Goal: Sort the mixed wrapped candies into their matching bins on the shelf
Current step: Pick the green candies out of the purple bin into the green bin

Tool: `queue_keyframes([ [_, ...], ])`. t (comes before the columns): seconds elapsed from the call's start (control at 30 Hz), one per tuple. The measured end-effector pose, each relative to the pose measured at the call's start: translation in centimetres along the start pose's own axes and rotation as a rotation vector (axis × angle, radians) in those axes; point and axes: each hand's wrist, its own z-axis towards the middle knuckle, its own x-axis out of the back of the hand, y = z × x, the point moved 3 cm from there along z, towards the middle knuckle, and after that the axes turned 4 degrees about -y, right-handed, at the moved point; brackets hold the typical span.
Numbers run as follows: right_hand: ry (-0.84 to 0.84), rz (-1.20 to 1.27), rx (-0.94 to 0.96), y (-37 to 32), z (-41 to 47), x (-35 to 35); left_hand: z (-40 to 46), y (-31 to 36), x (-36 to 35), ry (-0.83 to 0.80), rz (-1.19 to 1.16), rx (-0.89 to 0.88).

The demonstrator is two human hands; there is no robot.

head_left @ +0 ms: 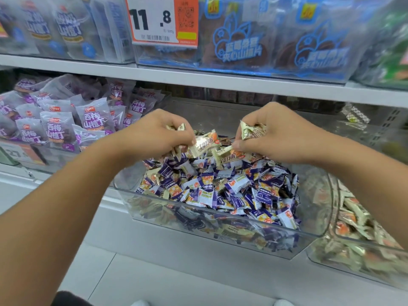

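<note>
So both hands are deep in the clear bin [220, 214] in the middle of the lower shelf, which is piled with mixed wrapped candies, mostly purple-and-white wrappers [223, 191] with some cream-gold ones among them. The left hand [154, 133] has its fingers curled around a little bunch of cream-gold candies [180, 128], and its fingertips are also pinching the end of another one with an orange patch [206, 142] that sits on top of the pile. The right hand [273, 134] is doing the same thing, fingers closed on a clump of cream-gold candies [250, 132], thumb and forefinger nipping one more [227, 154] lying right at the heap's surface. The two hands are close together, near the back of the bin.

Just to the right, touching that bin, is a second clear bin [331, 257] full of cream-and-orange wrapped candies [353, 215]. To the left is a stack of purple snack bags [55, 129] in their own section. The shelf above has blue-printed packs [242, 47] and an orange-and-white price tag [163, 21] reading 11.8. Down at the bottom there's pale floor [176, 283].
</note>
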Motion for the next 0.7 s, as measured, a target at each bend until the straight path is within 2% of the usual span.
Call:
queue_keyframes([
  [0.23,0.217,0.421,-0.171,1.8,-8.5,6.2,1.0,6.0,-5.4,-0.047,-0.192,-0.142],
  [0.4,0.354,0.555,-0.575,8.5,-16.4,8.2,2.8,12.9,-11.9,-0.162,-0.156,-0.283],
  [0.53,0.415,0.964,-0.913,13.4,-19.3,7.2,4.7,16.7,-17.4,-0.268,-0.011,-0.226],
  [0.63,0.365,1.161,-0.984,14.5,-20.3,7.0,6.0,17.8,-20.0,-0.307,0.032,-0.167],
  [0.7,0.407,1.222,-0.988,15.3,-21.0,7.3,6.4,18.1,-21.2,-0.348,0.008,-0.144],
])
